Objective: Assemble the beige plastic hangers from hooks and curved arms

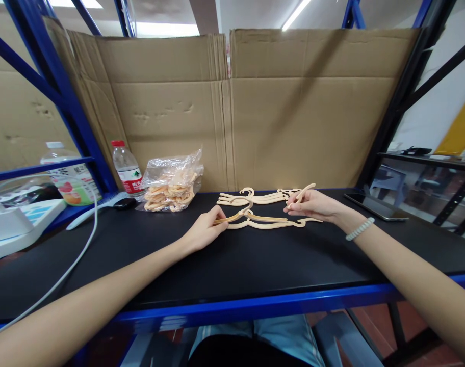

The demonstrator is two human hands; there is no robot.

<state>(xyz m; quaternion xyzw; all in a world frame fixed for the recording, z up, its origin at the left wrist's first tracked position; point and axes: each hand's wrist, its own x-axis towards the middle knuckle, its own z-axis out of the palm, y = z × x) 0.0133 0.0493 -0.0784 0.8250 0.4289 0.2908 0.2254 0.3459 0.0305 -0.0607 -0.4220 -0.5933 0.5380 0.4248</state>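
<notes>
My left hand [206, 228] pinches the left end of a beige plastic hanger part [268, 218], whose hook rises near its middle. Just in front of that piece, a second long beige part [268, 226] lies on the black table. Held in my right hand [312, 205], a short curved beige piece [306, 192] points up and to the right, above the table. Several more beige hanger parts [266, 199] lie together behind, close to the cardboard. My fingers partly hide both held pieces.
A clear bag of beige parts [173, 191] and a red-capped bottle [128, 171] stand at the back left. A phone [376, 206] lies at the right. A white cable [85, 247] crosses the left side. Cardboard [316, 112] walls the back.
</notes>
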